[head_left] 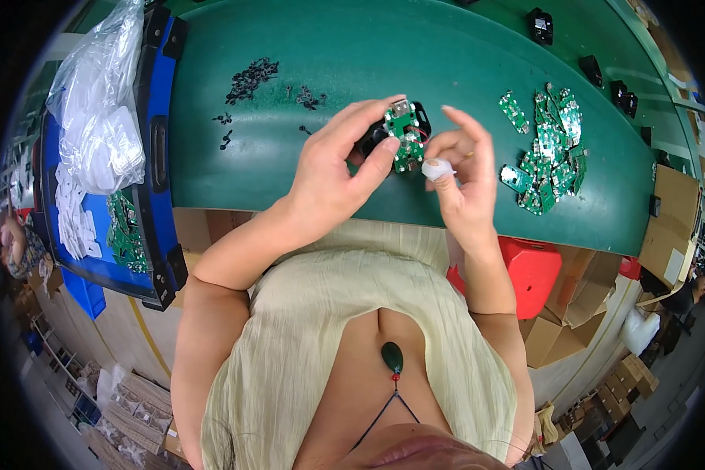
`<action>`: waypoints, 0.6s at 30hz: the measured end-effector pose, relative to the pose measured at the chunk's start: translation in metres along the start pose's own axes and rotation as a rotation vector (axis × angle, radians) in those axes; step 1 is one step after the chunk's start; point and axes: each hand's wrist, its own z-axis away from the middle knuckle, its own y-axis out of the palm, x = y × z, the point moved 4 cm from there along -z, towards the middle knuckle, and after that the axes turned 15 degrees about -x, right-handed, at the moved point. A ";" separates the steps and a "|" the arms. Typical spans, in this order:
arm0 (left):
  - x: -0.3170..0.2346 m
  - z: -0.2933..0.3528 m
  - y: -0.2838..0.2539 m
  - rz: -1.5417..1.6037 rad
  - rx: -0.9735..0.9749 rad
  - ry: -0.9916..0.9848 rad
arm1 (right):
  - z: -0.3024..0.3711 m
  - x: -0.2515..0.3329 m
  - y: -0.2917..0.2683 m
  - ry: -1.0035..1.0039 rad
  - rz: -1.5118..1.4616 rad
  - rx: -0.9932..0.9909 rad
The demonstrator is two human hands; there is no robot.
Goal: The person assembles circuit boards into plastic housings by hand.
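Crate point(162, 82) in blue and black stands at the left edge of the green table point(352, 47), with a clear plastic bag point(102, 117), white flat pieces point(74, 211) and green circuit boards point(125, 235) inside it. Next along, small black parts point(251, 78) lie in a heap, with a few strays nearby. The left hand point(341, 160) is closed around a black case point(421, 117) and a green circuit board point(403, 129) — its thumb on the board — above the table's near side. Just beside it, the right hand point(462, 168) is half open, fingers loosely curled, a white wrap point(437, 168) at the thumb tip; whether it touches the board, I can't tell. Farther right lies a pile of boards point(552, 153), then a cardboard box point(674, 207).
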 end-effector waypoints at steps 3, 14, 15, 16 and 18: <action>-0.001 0.002 0.004 0.012 0.011 0.126 | 0.010 -0.005 0.015 0.436 -0.392 0.057; -0.003 0.005 0.006 -0.111 -0.045 0.422 | 0.006 -0.011 0.024 0.512 -0.561 0.013; 0.000 0.004 0.005 -0.112 -0.047 0.423 | 0.005 -0.014 0.026 0.499 -0.560 0.008; 0.004 0.003 0.005 -0.078 -0.045 0.434 | 0.004 -0.015 0.027 0.498 -0.561 0.009; 0.007 0.006 0.004 -0.044 -0.042 0.447 | 0.002 -0.016 0.026 0.451 -0.515 0.020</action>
